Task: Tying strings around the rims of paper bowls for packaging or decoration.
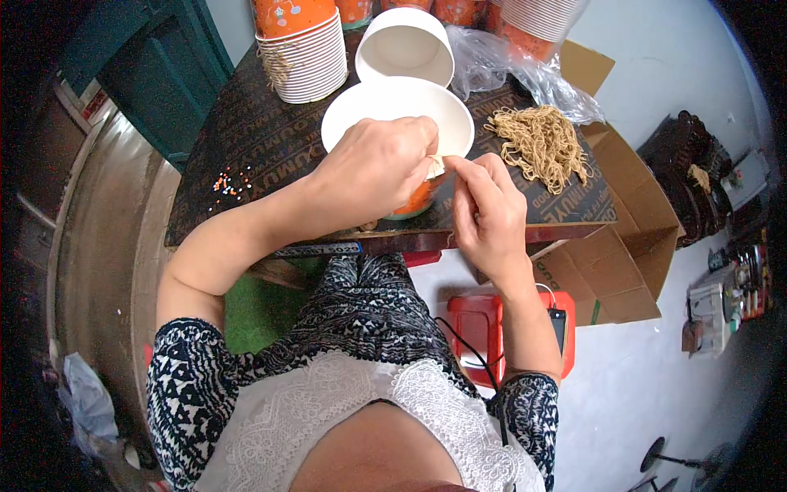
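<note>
A paper bucket with a white inside and an orange outer wall stands near the front edge of the dark table. My left hand is closed in a fist over its near rim. Between my two hands shows a small cream-coloured piece at the bucket's near side; whether it is part of the bucket or separate, I cannot tell. My right hand has its fingers curled, with the index fingertip against that piece. What lies inside either hand is hidden.
A heap of tan cords lies right on the table. Stacked buckets, a tipped bucket and a clear plastic bag stand behind. Tiny beads are scattered left. A cardboard box and red stool are below.
</note>
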Demonstrator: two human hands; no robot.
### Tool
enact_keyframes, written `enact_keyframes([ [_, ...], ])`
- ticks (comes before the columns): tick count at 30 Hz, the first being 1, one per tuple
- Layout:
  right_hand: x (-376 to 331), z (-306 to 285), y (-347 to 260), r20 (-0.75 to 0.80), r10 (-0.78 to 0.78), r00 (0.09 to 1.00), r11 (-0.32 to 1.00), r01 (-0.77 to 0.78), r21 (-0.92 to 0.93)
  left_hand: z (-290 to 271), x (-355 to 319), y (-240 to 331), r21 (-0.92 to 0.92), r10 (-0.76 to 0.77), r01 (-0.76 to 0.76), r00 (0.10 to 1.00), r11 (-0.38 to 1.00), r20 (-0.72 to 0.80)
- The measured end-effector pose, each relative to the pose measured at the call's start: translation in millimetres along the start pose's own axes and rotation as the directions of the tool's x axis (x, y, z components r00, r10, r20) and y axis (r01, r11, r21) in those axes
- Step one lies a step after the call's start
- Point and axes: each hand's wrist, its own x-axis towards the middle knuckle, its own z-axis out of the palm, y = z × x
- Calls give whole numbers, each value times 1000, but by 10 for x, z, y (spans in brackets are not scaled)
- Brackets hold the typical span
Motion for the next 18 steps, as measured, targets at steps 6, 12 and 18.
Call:
enact_keyframes([
  [6,90,-3,-59,-17,149,989,986,-147,80,18,-9,-50,-56,10,-10,1000,998,-2],
  [12,136,38,-69,121,369,922,869,-388,307,12,-16,-83,-77,29,-29,1000,997,6],
  [18,110,93,-70,97,438,894,819,-441,367,0,16,-116,-183,-24,33,998,983,51],
])
